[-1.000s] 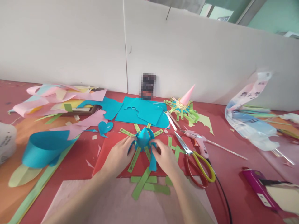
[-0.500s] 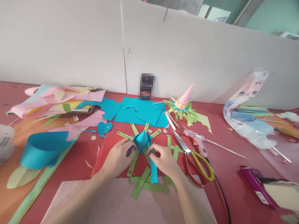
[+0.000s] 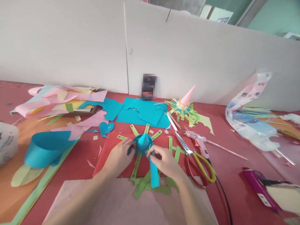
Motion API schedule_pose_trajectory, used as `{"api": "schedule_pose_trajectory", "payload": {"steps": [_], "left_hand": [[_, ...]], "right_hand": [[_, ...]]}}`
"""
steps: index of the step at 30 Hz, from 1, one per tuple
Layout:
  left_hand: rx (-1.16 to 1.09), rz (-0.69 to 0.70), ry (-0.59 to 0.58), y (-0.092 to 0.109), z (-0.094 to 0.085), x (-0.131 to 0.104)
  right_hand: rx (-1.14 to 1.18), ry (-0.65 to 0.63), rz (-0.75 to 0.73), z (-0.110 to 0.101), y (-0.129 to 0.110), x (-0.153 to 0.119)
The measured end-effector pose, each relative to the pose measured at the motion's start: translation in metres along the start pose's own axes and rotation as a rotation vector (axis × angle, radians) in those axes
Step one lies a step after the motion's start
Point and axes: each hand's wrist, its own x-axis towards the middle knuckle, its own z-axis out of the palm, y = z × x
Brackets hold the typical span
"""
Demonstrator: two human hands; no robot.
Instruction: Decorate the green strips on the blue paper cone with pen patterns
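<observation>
A blue paper cone (image 3: 143,142) stands in the middle of patterned green strips that spread outward like rays. Around its base runs a blue paper strip (image 3: 154,173), whose loose end hangs down toward me. My right hand (image 3: 164,159) pinches this strip at the cone's right side. At the left side, the fingers of my left hand (image 3: 122,154) are closed on the same blue strip, which curls near the fingertips. Under it all lies a red sheet (image 3: 105,161), with loose green paper strips (image 3: 152,187) at its front edge.
Red-and-yellow scissors (image 3: 199,168) and a pink glue gun (image 3: 200,142) lie to the right. Behind them sits a pink paper cone (image 3: 186,97) on green rays. A blue paper band (image 3: 44,150) stands at left, and blue sheets (image 3: 142,114) lie at the back.
The loose end of the blue strip has swung slightly right and downward as my right hand shifts. My left hand stays by the cone, and the view has moved a little.
</observation>
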Motion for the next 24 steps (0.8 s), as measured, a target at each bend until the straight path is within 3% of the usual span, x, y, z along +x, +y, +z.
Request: {"api": "schedule_pose_trajectory", "payload": {"steps": [13,18,24], "left_hand": [[-0.007,0.053,0.045,-0.004,0.001,0.002],[-0.164,0.059,-0.042,0.002,-0.011,0.0],[-0.226,0.139,-0.117,0.001,-0.018,0.001]], "right_hand": [[-0.003,0.009,0.0,0.003,0.0,0.001],[0.121,-0.037,0.03,-0.008,0.003,0.0],[0.054,0.022,0.064,-0.007,0.005,0.002]]}}
